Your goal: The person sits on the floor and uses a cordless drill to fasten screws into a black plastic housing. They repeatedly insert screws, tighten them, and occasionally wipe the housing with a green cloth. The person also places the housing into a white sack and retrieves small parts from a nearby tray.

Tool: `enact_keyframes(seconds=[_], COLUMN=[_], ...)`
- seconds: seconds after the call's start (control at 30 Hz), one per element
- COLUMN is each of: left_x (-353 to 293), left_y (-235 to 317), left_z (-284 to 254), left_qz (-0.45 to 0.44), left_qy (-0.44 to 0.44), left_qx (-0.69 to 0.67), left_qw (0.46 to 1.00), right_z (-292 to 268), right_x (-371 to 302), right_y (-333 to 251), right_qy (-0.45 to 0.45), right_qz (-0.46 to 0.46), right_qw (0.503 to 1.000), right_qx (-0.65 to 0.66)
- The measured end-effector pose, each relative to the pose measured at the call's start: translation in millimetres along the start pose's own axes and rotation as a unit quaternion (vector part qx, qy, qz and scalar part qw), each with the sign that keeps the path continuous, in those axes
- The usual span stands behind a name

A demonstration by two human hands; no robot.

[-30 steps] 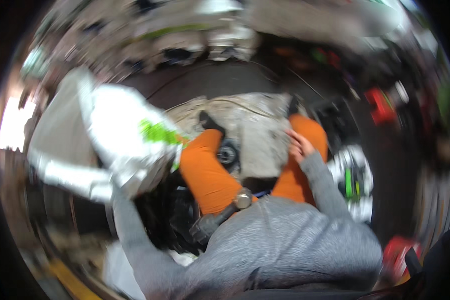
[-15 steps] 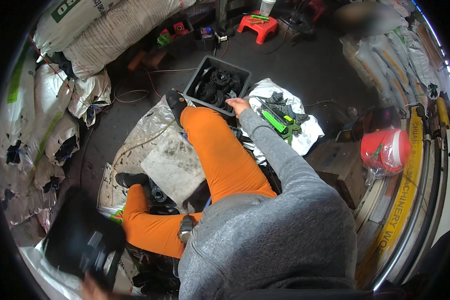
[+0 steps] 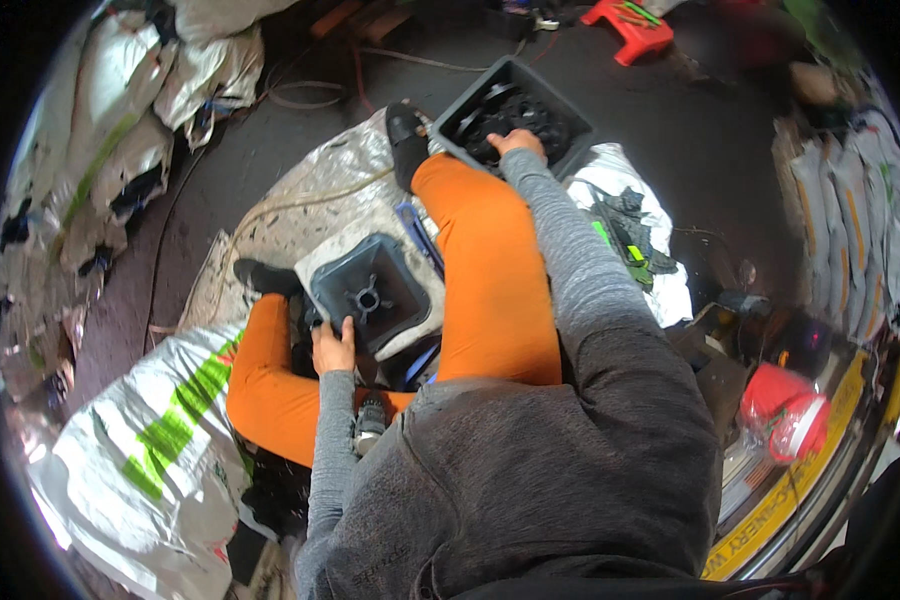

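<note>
A black square plastic piece with a round hub and spokes in its middle lies on a dirty white slab between my legs. My left hand grips its near left edge, the thumb over the rim. Farther off, my right hand reaches into a grey bin that holds several black plastic parts. Its fingers are curled down among these parts, and what they hold cannot be made out.
Blue-handled item lies beside the slab. Green and black tools rest on a white sack to the right. A white and green sack stands at the left. A red stool and red container are farther out.
My left hand has brought the black square piece from the lower left onto the slab. My right hand has moved from the bin's rim into the bin. The view has shifted.
</note>
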State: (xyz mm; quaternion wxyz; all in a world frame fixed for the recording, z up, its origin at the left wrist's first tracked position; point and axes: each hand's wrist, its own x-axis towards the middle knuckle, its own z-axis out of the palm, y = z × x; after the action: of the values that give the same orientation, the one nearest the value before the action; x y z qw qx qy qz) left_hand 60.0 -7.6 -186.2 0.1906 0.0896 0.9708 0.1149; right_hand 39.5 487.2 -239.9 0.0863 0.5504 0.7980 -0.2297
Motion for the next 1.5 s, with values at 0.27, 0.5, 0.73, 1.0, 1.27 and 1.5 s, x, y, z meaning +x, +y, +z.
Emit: enact_keyframes(seconds=[0.27, 0.5, 0.73, 1.0, 1.27, 1.5], left_x=[-60, -159, -209, -202, -192, -195], left_y=[-9, -18, -29, -25, -29, -30], left_z=[-63, -160, -113, -99, -96, -86], left_qz=[0.081, 0.031, 0.069, 0.012, 0.05, 0.027], left_qy=[-0.092, -0.354, -0.153, -0.135, -0.141, -0.132], left_qx=[-0.189, -0.159, -0.203, -0.178, -0.205, -0.252], left_qw=[0.974, 0.921, 0.965, 0.975, 0.967, 0.958], right_z=[-1, -71, 53, 92, 75, 73], right_x=[18, -97, -251, -232, -220, -185], right_y=[8, -13, -31, -23, -44, -113], right_qy=[0.041, -0.198, -0.352, -0.353, -0.369, -0.436], right_qz=[0.016, -0.233, -0.239, -0.262, -0.318, -0.436], right_qw=[0.984, 0.796, 0.875, 0.886, 0.871, 0.769], right_qx=[0.17, 0.522, 0.232, 0.144, 0.057, -0.166])
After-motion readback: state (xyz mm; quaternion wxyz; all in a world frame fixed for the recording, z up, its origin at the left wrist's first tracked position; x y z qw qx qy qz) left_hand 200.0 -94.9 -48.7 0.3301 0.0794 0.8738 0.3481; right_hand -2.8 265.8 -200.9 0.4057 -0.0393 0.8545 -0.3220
